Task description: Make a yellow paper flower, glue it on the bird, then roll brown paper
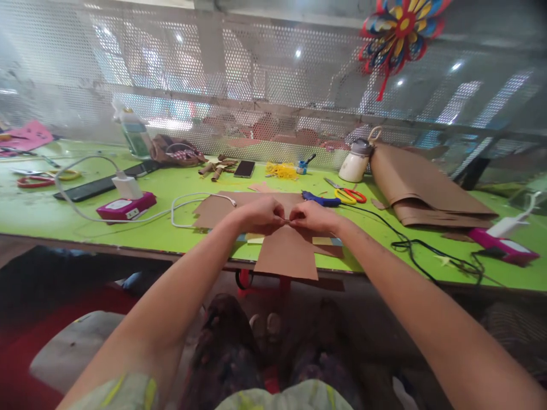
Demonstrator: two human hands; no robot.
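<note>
My left hand (260,215) and my right hand (314,217) meet fingertip to fingertip over a brown cardboard cutout (287,250) that lies on the green table (51,213) and hangs past its front edge. Both hands are closed in a pinch on something small and thin between them; I cannot make out what it is. A ruler (327,241) lies under the cardboard near my right wrist.
Scissors (351,195) and a blue tool (320,200) lie behind my hands. Folded brown paper (421,188) and a white bottle (354,162) sit at the right. Pink boxes (126,208) with white cables, a phone (244,168) and a perforated metal screen (256,85) stand behind.
</note>
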